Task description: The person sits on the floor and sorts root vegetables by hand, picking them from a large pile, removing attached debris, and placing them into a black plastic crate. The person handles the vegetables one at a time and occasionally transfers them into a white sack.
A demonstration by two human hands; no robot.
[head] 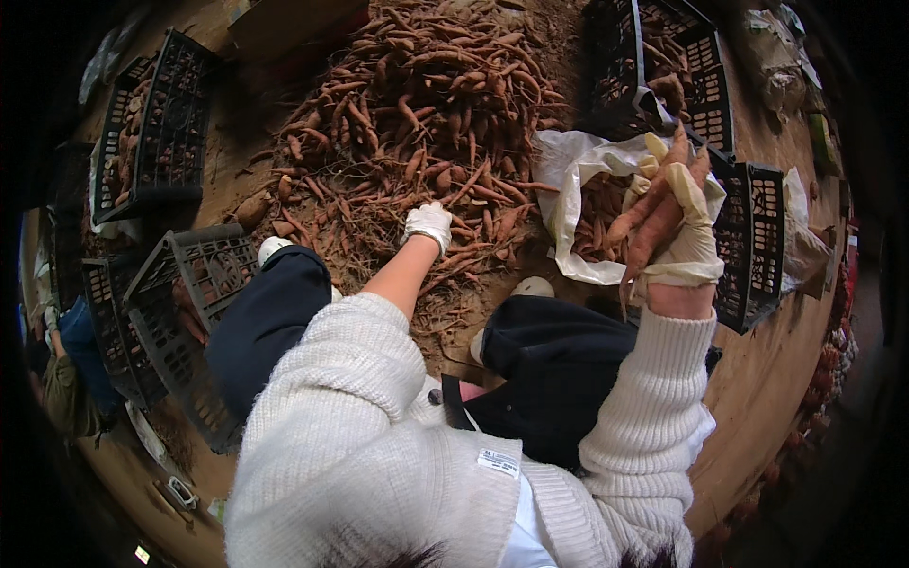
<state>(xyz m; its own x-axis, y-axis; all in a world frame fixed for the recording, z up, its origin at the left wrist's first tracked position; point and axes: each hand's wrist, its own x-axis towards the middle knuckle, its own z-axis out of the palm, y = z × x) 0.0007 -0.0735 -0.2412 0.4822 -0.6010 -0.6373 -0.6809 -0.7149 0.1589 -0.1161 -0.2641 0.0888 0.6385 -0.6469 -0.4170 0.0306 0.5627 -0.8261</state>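
Observation:
My right hand (687, 231), in a pale glove, grips several long sweet potatoes (655, 219). It is raised over a white plastic sack (566, 245), whose mouth is folded open. Smaller sweet potatoes (591, 209) lie inside the sack. My left hand (428, 226), gloved in white, reaches down to the near edge of a large sweet potato heap (433, 78). Its fingers are curled among the roots, and their tips are hidden, so I cannot tell whether they hold one. Thin stringy roots surround that hand.
Black plastic crates with sweet potatoes stand at the far left (170, 135), near left (213, 273) and back right (699, 85). Another black crate (753, 248) is right of the sack. My knees (277, 298) flank the near edge. At the left rim, another person's blue-clad leg (84, 344) shows.

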